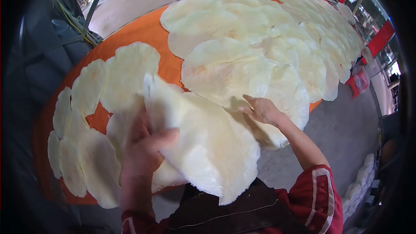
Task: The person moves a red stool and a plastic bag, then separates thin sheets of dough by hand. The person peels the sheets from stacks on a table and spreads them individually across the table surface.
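My left hand [147, 141], blurred by motion, grips the left edge of a large, thin, cream-coloured round sheet [208, 138], with the thumb on its near face. The sheet is lifted and bent, its lower edge hanging over the table's near side. My right hand [262, 110] is just right of the lifted sheet, above other sheets, with the index finger stretched out and the fingers apart. Many similar flat sheets [229, 67] overlap on the orange table covering [143, 28], and a smaller group [132, 71] lies at the left.
Dark draped material [43, 56] with a pole stands at the left. A red item with a clear plastic bag [359, 80] is at the right edge. White bundled material [359, 186] sits at the lower right, beyond the grey floor [342, 125].
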Available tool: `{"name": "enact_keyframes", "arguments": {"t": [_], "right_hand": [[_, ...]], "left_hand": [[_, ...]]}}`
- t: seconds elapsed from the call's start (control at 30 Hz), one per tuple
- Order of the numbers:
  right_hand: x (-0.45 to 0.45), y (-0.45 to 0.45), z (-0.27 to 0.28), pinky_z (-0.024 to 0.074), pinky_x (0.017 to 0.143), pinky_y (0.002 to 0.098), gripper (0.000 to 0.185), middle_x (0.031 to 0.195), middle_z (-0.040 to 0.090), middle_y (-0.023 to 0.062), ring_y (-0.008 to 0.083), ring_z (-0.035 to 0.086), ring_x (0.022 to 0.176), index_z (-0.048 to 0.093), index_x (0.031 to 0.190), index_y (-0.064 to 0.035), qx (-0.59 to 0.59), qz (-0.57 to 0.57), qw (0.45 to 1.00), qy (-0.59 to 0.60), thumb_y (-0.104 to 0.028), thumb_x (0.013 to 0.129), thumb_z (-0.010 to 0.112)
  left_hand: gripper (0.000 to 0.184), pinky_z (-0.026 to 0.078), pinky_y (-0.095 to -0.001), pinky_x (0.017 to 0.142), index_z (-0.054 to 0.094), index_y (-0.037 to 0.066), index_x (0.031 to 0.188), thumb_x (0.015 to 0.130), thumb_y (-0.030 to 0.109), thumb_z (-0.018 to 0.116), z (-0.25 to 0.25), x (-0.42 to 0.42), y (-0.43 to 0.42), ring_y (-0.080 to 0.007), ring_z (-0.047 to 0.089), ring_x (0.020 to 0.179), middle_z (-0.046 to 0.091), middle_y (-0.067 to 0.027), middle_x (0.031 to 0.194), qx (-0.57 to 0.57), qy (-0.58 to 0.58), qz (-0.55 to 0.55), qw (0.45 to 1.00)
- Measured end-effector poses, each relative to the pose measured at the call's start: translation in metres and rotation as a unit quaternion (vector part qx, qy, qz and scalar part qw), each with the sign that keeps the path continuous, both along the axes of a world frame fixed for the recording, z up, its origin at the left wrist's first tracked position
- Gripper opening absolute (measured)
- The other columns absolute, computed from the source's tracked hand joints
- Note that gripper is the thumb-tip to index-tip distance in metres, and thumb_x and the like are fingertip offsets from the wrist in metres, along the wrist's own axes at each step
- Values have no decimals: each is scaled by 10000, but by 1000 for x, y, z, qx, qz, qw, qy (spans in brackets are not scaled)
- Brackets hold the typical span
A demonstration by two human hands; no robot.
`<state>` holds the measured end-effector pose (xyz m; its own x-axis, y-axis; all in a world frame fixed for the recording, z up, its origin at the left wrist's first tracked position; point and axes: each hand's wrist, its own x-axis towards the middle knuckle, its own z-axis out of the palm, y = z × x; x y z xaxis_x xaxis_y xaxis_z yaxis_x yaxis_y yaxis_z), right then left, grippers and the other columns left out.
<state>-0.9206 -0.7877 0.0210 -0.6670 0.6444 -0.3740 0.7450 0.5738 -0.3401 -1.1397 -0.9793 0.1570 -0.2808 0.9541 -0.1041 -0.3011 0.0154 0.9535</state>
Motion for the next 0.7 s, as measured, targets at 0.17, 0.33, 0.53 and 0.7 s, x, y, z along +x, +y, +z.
{"name": "enact_keyframes", "arguments": {"t": [0.17, 0.33, 0.53, 0.7], "right_hand": [[49, -18, -8, 395, 850, 362, 667, 1032, 535, 252, 344, 521, 977, 400, 1187, 51, -101, -111, 969, 195, -513, 833, 388], [87, -9, -9, 486, 602, 302, 558, 993, 554, 197, 220, 587, 748, 319, 1254, -3, -197, -174, 855, 448, -429, 894, 291], [127, -23, 30, 390, 842, 407, 517, 1208, 435, 149, 242, 444, 1062, 396, 1210, -6, -14, -254, 855, 451, -339, 827, 498], [144, -14, -31, 406, 817, 388, 495, 1117, 491, 216, 355, 480, 1007, 474, 1133, -18, 217, -152, 964, -34, -276, 729, 598]], "left_hand": [[246, 455, -280, 689, 561, -23, 936, 690, -30, 551, 62, 20, 68, -154, 556, 808, 563, -68, 924, 103, -46, -129, 985], [185, 467, -281, 694, 551, -59, 888, 733, 42, 537, 93, 43, 108, -180, 573, 768, 576, -125, 863, 279, 164, -163, 932], [345, 432, -264, 760, 480, -6, 1047, 707, -39, 524, 29, 21, 46, -143, 532, 861, 550, -69, 922, 192, 96, 4, 977], [648, 398, -275, 831, 267, 0, 1250, 688, 23, 588, -157, -47, -51, -202, 497, 981, 484, -129, 1064, -75, 327, 195, 922]]}}
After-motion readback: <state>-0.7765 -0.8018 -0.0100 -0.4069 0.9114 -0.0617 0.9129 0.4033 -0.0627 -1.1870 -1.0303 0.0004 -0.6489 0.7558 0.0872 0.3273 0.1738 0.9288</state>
